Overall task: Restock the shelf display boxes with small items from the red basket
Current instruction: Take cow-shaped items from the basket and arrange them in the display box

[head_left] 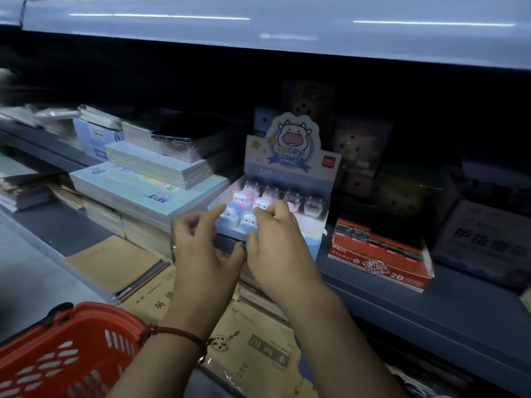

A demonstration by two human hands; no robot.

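While both hands meet at cow box (mid-shelf): left hand half-open, empty; right hand curled on cow toys. Placing step; next, back to basket.

You're in a stationery shop: metal shelves carry stacked notebooks, a cow-figure display box at centre, pencil boxes to its right, a red basket lower left.
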